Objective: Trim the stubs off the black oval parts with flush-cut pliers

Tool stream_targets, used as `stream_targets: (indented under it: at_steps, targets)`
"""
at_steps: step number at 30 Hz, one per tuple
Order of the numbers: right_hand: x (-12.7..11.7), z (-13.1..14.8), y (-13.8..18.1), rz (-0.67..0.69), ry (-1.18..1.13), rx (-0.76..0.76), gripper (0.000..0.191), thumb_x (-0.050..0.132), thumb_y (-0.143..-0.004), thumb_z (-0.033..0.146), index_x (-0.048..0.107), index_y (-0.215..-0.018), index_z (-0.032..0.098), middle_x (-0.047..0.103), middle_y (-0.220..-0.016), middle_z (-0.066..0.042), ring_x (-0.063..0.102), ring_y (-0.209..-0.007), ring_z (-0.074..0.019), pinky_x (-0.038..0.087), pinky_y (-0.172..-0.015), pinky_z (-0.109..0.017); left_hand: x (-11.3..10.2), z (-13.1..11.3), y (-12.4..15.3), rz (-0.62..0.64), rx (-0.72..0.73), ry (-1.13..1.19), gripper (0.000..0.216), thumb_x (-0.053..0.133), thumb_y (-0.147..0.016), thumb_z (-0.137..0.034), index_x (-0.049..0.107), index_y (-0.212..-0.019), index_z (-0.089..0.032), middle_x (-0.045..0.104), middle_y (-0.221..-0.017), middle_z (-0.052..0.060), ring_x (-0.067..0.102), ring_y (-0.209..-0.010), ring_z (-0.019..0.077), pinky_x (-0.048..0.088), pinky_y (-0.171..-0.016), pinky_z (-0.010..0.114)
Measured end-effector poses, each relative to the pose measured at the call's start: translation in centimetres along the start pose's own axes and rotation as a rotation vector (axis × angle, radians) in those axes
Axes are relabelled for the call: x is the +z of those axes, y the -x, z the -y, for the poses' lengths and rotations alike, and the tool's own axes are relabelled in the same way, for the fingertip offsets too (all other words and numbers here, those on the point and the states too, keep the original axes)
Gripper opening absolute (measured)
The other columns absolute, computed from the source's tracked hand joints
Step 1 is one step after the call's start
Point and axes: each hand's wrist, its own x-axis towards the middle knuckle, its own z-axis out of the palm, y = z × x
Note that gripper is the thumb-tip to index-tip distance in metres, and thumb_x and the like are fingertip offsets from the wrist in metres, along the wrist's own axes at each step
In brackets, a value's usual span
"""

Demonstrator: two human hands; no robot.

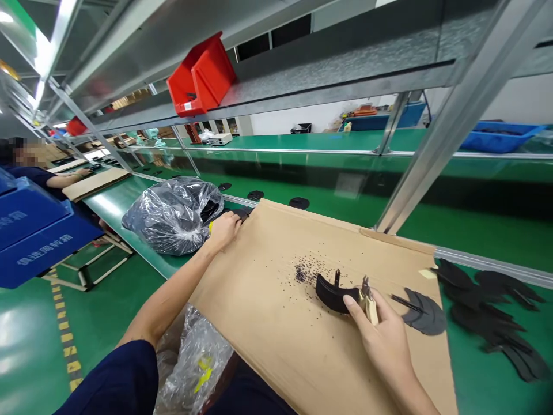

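In my right hand [384,328] are a pair of cutting pliers [369,305] with pale handles and a curved black plastic part [334,295] with a short upright stem. The thumb presses on the part's end, and the plier jaws point up beside it. My left hand [225,230] reaches to the far left corner of the cardboard sheet [259,288], its fingers bent round a dark plastic part [242,214] that is partly hidden. Small black scraps [305,272] are scattered over the cardboard. Another curved black part [425,312] lies at the sheet's right edge.
A clear plastic bag [173,216] of dark parts stands left of the cardboard. Several black parts [488,305] are piled on the right. A metal post [436,132] rises behind the sheet; a red bin [203,78] hangs above. Blue crates [38,230] and a person [32,164] are at left.
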Motion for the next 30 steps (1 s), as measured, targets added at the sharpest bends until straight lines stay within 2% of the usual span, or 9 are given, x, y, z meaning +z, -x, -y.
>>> stream_targets:
  at_steps: [6, 8, 11, 13, 15, 18, 22, 26, 30]
  targets:
    - [0.0, 0.0, 0.2, 0.009, -0.032, 0.005, 0.033, 0.068, -0.082, 0.051, 0.054, -0.072, 0.023, 0.044, -0.06, 0.004, 0.039, -0.057, -0.0147, 0.04, -0.056, -0.026, -0.7, -1.5, 0.5, -0.08, 0.021, 0.301, 0.037, 0.053, -0.094, -0.044, 0.074, -0.098, -0.014, 0.068, -0.065, 0.004, 0.069, -0.068, 0.0201, 0.055, -0.068, 0.031]
    - [0.0, 0.1, 0.3, 0.021, -0.052, 0.02, 0.033, 0.069, -0.083, 0.051, 0.054, -0.073, 0.023, 0.045, -0.061, 0.004, 0.04, -0.057, -0.0147, 0.04, -0.057, -0.027, -0.2, -3.4, 1.1, -0.056, 0.064, 0.475, 0.047, 0.052, -0.093, -0.054, 0.073, -0.103, -0.012, 0.074, -0.077, 0.007, 0.072, -0.071, 0.0204, 0.059, -0.07, 0.033]
    - [0.2, 0.0, 0.6, 0.045, -0.101, 0.067, 0.036, 0.07, -0.082, 0.053, 0.053, -0.074, 0.023, 0.047, -0.062, 0.004, 0.042, -0.058, -0.0149, 0.04, -0.057, -0.027, 0.8, -7.4, 2.7, 0.026, 0.103, 0.922, 0.052, 0.063, -0.086, -0.061, 0.073, -0.103, -0.013, 0.076, -0.095, 0.011, 0.075, -0.082, 0.0223, 0.061, -0.078, 0.037]
    - [0.3, -0.2, 0.9, 0.067, -0.155, 0.11, 0.039, 0.071, -0.081, 0.056, 0.052, -0.075, 0.023, 0.047, -0.064, 0.004, 0.044, -0.059, -0.0149, 0.041, -0.057, -0.027, 1.8, -10.2, 4.2, 0.112, 0.101, 1.172, 0.048, 0.07, -0.082, -0.059, 0.072, -0.099, -0.015, 0.075, -0.097, 0.01, 0.073, -0.082, 0.0204, 0.061, -0.076, 0.034]
    - [0.3, -0.2, 1.1, 0.108, -0.228, 0.149, 0.041, 0.072, -0.08, 0.059, 0.053, -0.076, 0.022, 0.049, -0.065, 0.003, 0.046, -0.059, -0.0148, 0.042, -0.056, -0.027, 2.8, -12.6, 5.9, 0.2, 0.108, 1.267, 0.043, 0.076, -0.08, -0.054, 0.069, -0.099, -0.016, 0.073, -0.097, 0.007, 0.07, -0.078, 0.0161, 0.059, -0.071, 0.028]
    - [0.3, -0.1, 1.3, 0.165, -0.292, 0.191, 0.039, 0.074, -0.079, 0.057, 0.059, -0.081, 0.021, 0.057, -0.07, 0.001, 0.051, -0.063, -0.016, 0.046, -0.06, -0.028, 4.2, -14.7, 8.6, 0.306, 0.15, 1.315, 0.043, 0.081, -0.08, -0.042, 0.063, -0.112, -0.018, 0.07, -0.095, 0.005, 0.067, -0.076, 0.0123, 0.056, -0.069, 0.023]
    - [0.3, 0.4, 1.5, 0.225, -0.278, 0.182, 0.037, 0.075, -0.08, 0.053, 0.067, -0.093, 0.019, 0.069, -0.088, -0.005, 0.061, -0.079, -0.0207, 0.052, -0.074, -0.032, 5.2, -14.9, 11.0, 0.4, 0.317, 1.2, 0.031, 0.069, -0.092, -0.031, 0.067, -0.121, -0.018, 0.072, -0.1, 0.007, 0.068, -0.087, 0.0147, 0.055, -0.076, 0.025]
    - [0.6, 0.6, 1.8, 0.26, -0.224, 0.161, 0.03, 0.073, -0.083, 0.048, 0.065, -0.087, 0.019, 0.066, -0.081, -0.003, 0.057, -0.075, -0.0185, 0.051, -0.072, -0.03, 5.1, -14.3, 11.8, 0.322, 0.537, 1.03, 0.029, 0.059, -0.097, -0.022, 0.071, -0.124, -0.021, 0.072, -0.112, 0.01, 0.067, -0.1, 0.0184, 0.056, -0.089, 0.033]
    - [0.7, 0.6, 2.1, 0.251, -0.174, 0.155, 0.028, 0.071, -0.086, 0.046, 0.063, -0.086, 0.019, 0.061, -0.078, -0.001, 0.053, -0.072, -0.0168, 0.049, -0.069, -0.029, 5.0, -14.4, 12.2, 0.211, 0.601, 0.991, 0.033, 0.059, -0.098, -0.022, 0.069, -0.129, -0.021, 0.071, -0.112, 0.01, 0.066, -0.102, 0.0187, 0.057, -0.09, 0.034]
